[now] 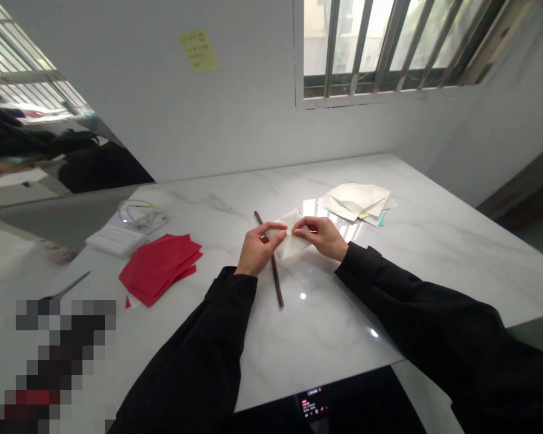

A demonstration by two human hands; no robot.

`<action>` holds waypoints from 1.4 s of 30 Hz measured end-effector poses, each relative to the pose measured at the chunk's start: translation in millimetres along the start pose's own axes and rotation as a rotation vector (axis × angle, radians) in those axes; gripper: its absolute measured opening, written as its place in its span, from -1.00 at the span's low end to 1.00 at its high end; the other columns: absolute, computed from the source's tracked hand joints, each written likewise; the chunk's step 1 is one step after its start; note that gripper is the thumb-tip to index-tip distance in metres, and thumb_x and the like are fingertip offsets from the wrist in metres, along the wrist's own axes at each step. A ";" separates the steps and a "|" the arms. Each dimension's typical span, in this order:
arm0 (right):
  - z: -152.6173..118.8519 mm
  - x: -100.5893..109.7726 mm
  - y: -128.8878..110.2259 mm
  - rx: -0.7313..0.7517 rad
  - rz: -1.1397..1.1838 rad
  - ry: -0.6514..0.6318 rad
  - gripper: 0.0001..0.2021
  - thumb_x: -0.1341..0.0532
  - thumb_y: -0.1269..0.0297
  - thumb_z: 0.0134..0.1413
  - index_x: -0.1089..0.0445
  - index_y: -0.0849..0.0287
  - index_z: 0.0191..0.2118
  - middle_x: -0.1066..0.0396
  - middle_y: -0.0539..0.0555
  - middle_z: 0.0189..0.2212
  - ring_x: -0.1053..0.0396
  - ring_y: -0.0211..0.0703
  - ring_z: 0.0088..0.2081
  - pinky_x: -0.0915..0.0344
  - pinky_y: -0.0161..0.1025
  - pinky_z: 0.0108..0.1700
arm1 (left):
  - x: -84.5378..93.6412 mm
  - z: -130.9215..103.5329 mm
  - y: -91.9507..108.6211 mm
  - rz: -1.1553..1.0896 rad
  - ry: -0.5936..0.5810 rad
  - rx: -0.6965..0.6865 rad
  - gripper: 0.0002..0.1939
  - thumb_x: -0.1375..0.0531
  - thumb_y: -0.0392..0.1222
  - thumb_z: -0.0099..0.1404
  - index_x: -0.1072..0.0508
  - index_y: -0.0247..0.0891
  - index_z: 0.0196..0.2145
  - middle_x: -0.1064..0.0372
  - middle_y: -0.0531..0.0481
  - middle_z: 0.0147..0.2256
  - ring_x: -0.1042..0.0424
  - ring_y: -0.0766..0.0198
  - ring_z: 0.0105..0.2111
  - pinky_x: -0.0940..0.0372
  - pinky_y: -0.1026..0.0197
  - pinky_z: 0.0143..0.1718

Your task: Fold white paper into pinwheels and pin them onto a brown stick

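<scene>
A small cream-coloured piece of paper (292,246) is pinched between my two hands, over the middle of the marble-patterned table. My left hand (259,246) grips its left side between thumb and fingers. On the other side my right hand (322,235) pinches it, its fingertips almost meeting those of the left. Under my left hand runs a thin dark brown stick (277,283), lying slantwise on the table. My fingers cover part of the paper and part of the stick.
Left of my hands lies a stack of red paper (158,271), with a white box (117,238) and a coiled cable (147,214) behind it. Cream papers (357,199) are piled at the back right. Scissors (67,286) lie far left. A dark screen (357,404) is at the front edge.
</scene>
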State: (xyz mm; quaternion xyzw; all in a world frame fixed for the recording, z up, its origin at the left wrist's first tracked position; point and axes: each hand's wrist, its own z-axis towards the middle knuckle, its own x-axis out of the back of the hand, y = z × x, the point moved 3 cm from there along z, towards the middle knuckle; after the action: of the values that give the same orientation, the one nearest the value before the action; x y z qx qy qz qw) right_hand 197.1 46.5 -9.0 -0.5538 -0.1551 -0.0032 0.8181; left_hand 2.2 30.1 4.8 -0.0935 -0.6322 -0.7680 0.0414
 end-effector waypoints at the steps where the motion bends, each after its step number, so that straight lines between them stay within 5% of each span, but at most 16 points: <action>1: -0.1 -0.2 -0.8 0.001 -0.002 0.002 -0.75 -0.37 0.05 0.17 -0.59 0.15 -0.27 -0.58 0.08 -0.34 -0.35 -0.17 -0.37 -0.30 -0.20 -0.26 | 0.3 -0.1 -0.2 0.022 0.002 -0.003 -0.68 -0.40 0.05 0.15 -0.67 -0.22 -0.24 -0.55 -0.05 -0.35 -0.38 0.28 -0.51 -0.26 0.25 -0.47; 6: -0.2 -1.6 -3.1 0.007 0.007 -0.008 -0.75 -0.37 0.06 0.17 -0.59 0.16 -0.27 -0.57 0.07 -0.35 -0.30 -0.20 -0.40 -0.25 -0.20 -0.27 | -1.0 -0.1 0.0 -0.013 0.012 0.012 -0.65 -0.41 0.02 0.14 -0.65 -0.26 -0.19 -0.54 -0.03 -0.35 -0.37 0.32 -0.52 -0.26 0.27 -0.47; 10: 0.2 -2.8 -1.9 0.024 0.050 -0.051 -0.74 -0.37 0.03 0.17 -0.59 0.14 -0.27 -0.58 0.08 -0.28 -0.41 -0.13 -0.26 -0.29 -0.17 -0.14 | -1.2 -0.6 -1.4 -0.104 0.056 0.048 -0.20 -0.44 -0.10 0.07 -0.38 -0.18 0.27 -0.55 0.03 -0.34 -0.49 0.25 -0.42 -0.37 0.27 -0.35; 13: 0.0 -3.5 -1.3 0.055 0.046 -0.068 -0.75 -0.37 0.03 0.18 -0.59 0.13 -0.26 -0.56 0.09 -0.23 -0.43 -0.09 -0.17 -0.28 -0.15 -0.05 | -1.5 -0.4 -4.4 -0.137 0.052 0.070 -0.05 -0.44 -0.12 0.05 -0.23 -0.17 0.36 -0.57 0.03 -0.35 -0.51 0.23 -0.43 -0.39 0.26 -0.36; 25: -3.8 -6.7 -4.4 0.064 0.055 -0.042 -0.76 -0.39 0.02 0.16 -0.61 0.09 -0.27 -0.54 0.08 -0.24 -0.44 -0.07 -0.17 -0.29 -0.13 -0.02 | -8.7 -2.7 -0.1 -0.190 0.067 0.108 -0.52 -0.50 -0.02 -0.04 -0.54 -0.29 -0.20 -0.48 0.07 -0.44 -0.39 0.31 -0.49 -0.27 0.31 -0.43; 42: -3.8 -5.8 -6.0 0.043 -0.018 -0.011 -0.76 -0.37 0.04 0.18 -0.60 0.11 -0.30 -0.55 0.08 -0.29 -0.40 -0.10 -0.25 -0.28 -0.14 -0.12 | -11.0 -2.5 -3.4 -0.237 0.074 0.112 -0.48 -0.51 0.03 -0.04 -0.57 -0.30 -0.17 -0.51 0.04 -0.40 -0.42 0.30 -0.47 -0.31 0.30 -0.41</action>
State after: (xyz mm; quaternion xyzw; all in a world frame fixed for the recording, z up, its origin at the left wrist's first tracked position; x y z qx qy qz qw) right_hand 191.4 39.8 -6.3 -0.5346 -0.1646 -0.0041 0.8289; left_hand 12.1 27.7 -1.1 0.0125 -0.6787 -0.7340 -0.0213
